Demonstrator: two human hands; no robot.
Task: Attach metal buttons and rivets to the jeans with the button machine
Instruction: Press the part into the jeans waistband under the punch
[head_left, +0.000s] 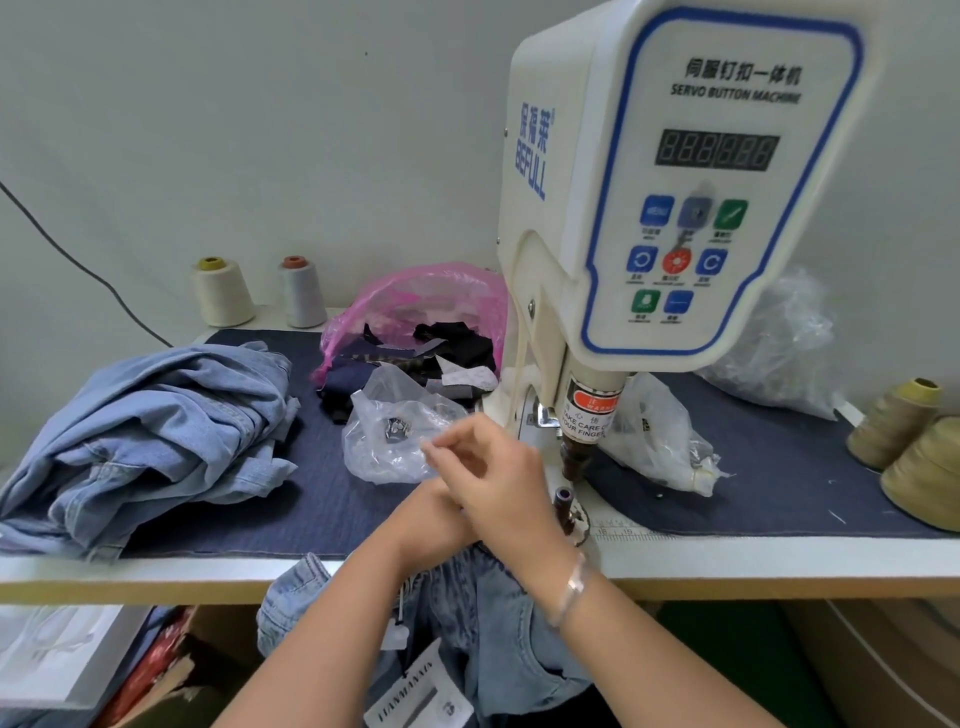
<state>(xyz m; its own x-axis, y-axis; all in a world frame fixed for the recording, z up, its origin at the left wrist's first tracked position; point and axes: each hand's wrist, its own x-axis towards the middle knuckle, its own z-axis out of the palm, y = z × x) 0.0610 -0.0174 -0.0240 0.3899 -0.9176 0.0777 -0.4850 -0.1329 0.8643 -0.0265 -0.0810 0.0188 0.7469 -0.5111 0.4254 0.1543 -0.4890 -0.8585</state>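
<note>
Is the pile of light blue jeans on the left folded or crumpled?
Crumpled: the jeans lie in a loose heap with uneven folds on the dark mat.

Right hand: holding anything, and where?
The right hand pinches something small at its fingertips; too blurred to identify. The left hand lies mostly hidden beneath it.

"SERVO BUTTON MACHINE", "BEFULL" on machine (675, 171)

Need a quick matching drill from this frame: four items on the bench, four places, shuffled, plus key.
Things:
1. pink bag of scraps
2. folded jeans pile
3. tan thread cones
4. clear bag of metal parts

Places:
A. far right edge of the table
B. left end of the table
C. just behind the hands, left of the press head
D. at the back, beside the machine's column

Pairs: 1-D, 2-B, 3-A, 4-C
</note>
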